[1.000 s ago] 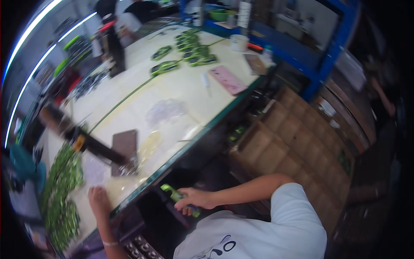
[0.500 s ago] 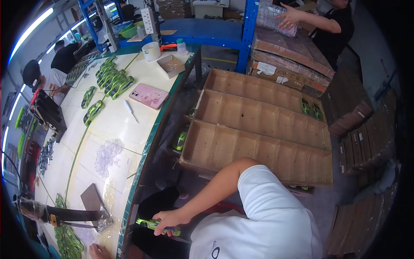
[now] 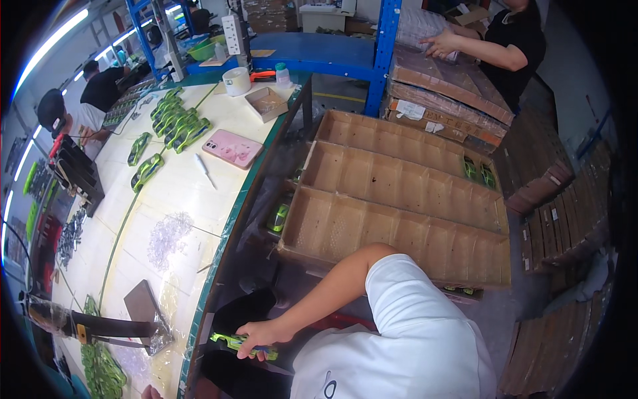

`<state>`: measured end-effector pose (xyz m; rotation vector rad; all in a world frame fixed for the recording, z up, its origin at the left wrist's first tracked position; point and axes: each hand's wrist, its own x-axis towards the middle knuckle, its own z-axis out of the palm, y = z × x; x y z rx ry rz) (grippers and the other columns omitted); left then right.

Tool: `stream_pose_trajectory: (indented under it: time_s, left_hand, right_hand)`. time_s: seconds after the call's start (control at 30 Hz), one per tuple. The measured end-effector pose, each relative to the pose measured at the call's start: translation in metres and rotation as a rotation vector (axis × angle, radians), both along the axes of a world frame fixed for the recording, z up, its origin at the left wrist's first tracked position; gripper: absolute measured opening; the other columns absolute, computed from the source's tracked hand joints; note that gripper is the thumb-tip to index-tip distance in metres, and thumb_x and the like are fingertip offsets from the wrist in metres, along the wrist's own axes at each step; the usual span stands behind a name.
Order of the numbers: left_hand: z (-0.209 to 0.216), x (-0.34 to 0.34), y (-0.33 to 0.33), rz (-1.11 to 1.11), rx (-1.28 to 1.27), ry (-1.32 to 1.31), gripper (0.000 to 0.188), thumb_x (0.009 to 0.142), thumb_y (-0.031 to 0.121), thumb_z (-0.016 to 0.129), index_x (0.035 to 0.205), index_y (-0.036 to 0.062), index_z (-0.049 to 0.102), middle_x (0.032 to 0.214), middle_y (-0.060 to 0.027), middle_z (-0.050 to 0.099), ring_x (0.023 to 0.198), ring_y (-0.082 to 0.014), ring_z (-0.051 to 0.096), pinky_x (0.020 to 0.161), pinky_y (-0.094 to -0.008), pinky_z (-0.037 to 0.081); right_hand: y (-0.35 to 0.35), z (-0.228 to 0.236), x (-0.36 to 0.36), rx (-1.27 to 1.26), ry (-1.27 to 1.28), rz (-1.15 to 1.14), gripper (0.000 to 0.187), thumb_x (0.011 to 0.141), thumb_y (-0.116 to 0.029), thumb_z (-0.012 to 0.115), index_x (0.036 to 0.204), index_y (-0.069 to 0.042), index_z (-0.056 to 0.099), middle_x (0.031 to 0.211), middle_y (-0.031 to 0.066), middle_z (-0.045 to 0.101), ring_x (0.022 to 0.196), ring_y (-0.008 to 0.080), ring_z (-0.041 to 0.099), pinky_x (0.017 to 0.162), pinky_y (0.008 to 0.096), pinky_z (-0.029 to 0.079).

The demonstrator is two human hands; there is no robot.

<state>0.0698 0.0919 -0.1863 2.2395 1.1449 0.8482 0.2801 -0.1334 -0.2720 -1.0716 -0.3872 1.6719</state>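
Over my lap, beside the table's edge, my right hand [image 3: 260, 336] is closed around a green toy-car-shaped plastic part [image 3: 228, 340]. Only a bit of my left hand [image 3: 151, 393] shows at the lower edge, over the table; its fingers are mostly cut off. Near it lies a heap of similar green parts [image 3: 100, 372]. Above that heap a black bar wrapped in clear film [image 3: 113, 327] reaches across the table, next to a grey-brown flat block [image 3: 141, 302]. Small clear plastic pieces [image 3: 170, 239] are spread further up the table.
A large divided cardboard tray [image 3: 405, 174] stands to my right, with two green parts in its far right corner. Further along the table are more green parts [image 3: 178, 123], a pink phone [image 3: 232, 147] and a small box [image 3: 267, 104]. A co-worker [image 3: 512, 50] stands behind stacked cartons [image 3: 438, 100].
My left hand has slid down, mostly out of view. The right hand keeps its grip on the green part, nearly still. The co-worker's arms have shifted over the wrapped bundle.
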Motion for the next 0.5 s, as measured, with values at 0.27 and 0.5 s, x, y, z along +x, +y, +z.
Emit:
stream_pose_trajectory:
  time_s: [0.27, 0.5]
  left_hand:
    - [-0.017, -0.004, -0.072, -0.090, -0.537, -0.384, 0.013, 0.079, 0.013, 0.056, 0.081, 0.0001, 0.059, 0.070, -0.0088, 0.058, 0.056, -0.0163, 0.052, 0.055, -0.0299, 0.046]
    - [-0.009, 0.036, -0.113, -0.320, -0.748, -0.683, 0.017, 0.069, -0.006, 0.055, 0.086, -0.0057, 0.058, 0.068, -0.0127, 0.055, 0.055, -0.0174, 0.054, 0.050, -0.0247, 0.045]
  right_hand:
    - [0.004, 0.011, 0.009, 0.155, -0.215, 0.010, 0.057, 0.068, -0.019, 0.068, 0.113, 0.001, 0.039, 0.081, 0.0070, 0.054, 0.064, 0.0124, 0.054, 0.051, 0.0240, 0.043]
    - [-0.001, 0.021, 0.020, 0.315, -0.912, -0.012, 0.077, 0.058, -0.028, 0.074, 0.118, 0.002, 0.035, 0.086, 0.0174, 0.058, 0.070, 0.0209, 0.058, 0.065, 0.0298, 0.047]
